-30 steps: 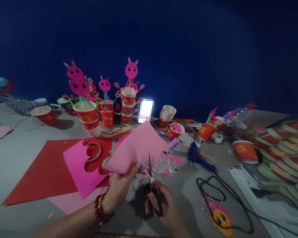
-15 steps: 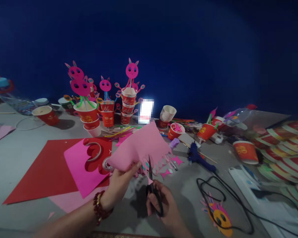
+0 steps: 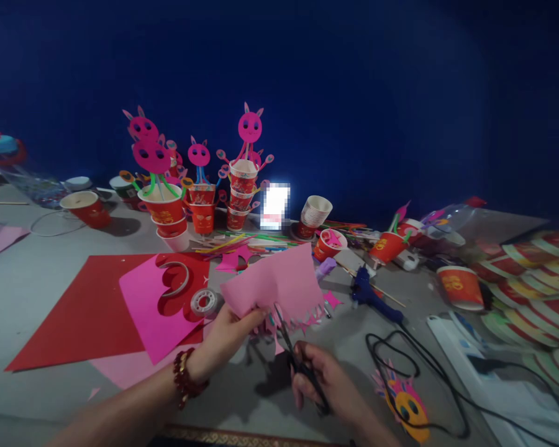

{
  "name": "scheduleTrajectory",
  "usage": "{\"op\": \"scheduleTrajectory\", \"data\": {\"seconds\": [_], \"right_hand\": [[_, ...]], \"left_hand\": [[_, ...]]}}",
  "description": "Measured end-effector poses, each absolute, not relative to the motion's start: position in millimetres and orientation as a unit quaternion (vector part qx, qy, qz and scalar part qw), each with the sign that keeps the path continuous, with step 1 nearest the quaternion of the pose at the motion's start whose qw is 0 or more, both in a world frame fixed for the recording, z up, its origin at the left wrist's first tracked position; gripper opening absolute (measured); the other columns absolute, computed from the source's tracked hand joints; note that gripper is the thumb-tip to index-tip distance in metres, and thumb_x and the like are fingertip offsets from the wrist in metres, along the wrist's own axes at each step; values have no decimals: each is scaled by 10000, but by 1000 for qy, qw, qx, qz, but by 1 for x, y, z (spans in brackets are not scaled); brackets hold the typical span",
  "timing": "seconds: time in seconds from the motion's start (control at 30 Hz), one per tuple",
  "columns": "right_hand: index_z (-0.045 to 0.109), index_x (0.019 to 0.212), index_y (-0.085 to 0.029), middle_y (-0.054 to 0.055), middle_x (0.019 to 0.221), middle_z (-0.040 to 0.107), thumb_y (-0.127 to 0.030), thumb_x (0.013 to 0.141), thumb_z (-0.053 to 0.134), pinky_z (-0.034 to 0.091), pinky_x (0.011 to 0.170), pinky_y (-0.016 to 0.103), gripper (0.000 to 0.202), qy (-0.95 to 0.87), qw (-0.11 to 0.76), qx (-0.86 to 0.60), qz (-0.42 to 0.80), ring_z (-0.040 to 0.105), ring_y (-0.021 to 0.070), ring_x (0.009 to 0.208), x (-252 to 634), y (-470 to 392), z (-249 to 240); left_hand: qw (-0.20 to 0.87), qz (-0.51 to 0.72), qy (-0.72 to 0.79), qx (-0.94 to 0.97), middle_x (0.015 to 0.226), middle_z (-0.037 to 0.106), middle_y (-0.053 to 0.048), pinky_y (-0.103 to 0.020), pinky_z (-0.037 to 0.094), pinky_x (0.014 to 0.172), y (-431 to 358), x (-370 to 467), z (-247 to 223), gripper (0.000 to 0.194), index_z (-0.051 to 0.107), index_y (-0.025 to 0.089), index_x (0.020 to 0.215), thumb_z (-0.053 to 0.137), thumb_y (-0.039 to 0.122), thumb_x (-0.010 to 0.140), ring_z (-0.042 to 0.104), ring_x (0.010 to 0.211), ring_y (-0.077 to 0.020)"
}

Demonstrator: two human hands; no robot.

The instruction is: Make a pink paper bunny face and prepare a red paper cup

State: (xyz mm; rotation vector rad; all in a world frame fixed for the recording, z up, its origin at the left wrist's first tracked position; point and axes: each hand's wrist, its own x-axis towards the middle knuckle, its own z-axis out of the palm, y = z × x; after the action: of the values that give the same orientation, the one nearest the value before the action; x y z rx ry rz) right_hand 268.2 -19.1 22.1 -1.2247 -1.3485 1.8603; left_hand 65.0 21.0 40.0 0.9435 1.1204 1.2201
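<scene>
A light pink paper sheet (image 3: 284,276) with a jagged lower edge is pinched between the thumb and fingers of my left hand (image 3: 235,329), which wears beaded bracelets at the wrist. My right hand (image 3: 319,375) grips black-handled scissors (image 3: 286,338), their blades pointing up and left at the sheet's lower edge. A partly cut pink piece (image 3: 278,345) hangs by the blades, near my left thumb. Whether the blades are fully closed is hard to make out. Pink offcuts lie beneath and beyond the sheet.
Red card (image 3: 69,316) and hot pink paper (image 3: 142,310) lie left, beside a tape roll (image 3: 204,302). Decorated cups (image 3: 168,211) stand behind. At right are a blue glue gun (image 3: 375,295), its looping black cord, a yellow paper figure (image 3: 410,413) and a white power strip (image 3: 475,372).
My right hand and the scissors have shifted right and tilted more to the left. The pink sheet has moved slightly right and lower, baring the tape roll.
</scene>
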Motion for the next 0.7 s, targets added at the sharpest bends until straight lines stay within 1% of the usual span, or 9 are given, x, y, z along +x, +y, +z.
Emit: {"op": "scheduleTrajectory", "data": {"seconds": [0.13,0.3,0.53,0.7], "right_hand": [[381,701,-231,-98,583,433,-814,605,716,429,456,204,679,-501,256,-444,697,487,68,428,269,-15,22],[420,740,-228,-104,550,446,-777,618,726,409,450,199,640,-499,247,-442,703,493,73,408,270,-13,22],[404,709,-232,-106,550,424,-775,612,732,426,444,200,642,-500,240,-439,707,478,70,406,270,-11,21],[395,710,-236,-112,548,405,-763,619,733,417,440,201,633,-500,243,-440,706,468,67,400,269,-11,20]], "left_hand": [[577,498,496,416,625,560,30,-243,412,556,22,63,44,306,610,162,723,786,406,665,491,584,-126],[584,488,497,417,629,553,33,-236,401,549,22,62,45,296,606,163,733,770,399,662,475,578,-119],[590,473,498,424,605,568,26,-231,402,526,23,60,42,308,617,161,720,785,414,668,506,557,-123],[589,471,496,430,631,599,10,-242,428,546,23,60,40,319,633,160,741,791,429,675,551,594,-145]]}}
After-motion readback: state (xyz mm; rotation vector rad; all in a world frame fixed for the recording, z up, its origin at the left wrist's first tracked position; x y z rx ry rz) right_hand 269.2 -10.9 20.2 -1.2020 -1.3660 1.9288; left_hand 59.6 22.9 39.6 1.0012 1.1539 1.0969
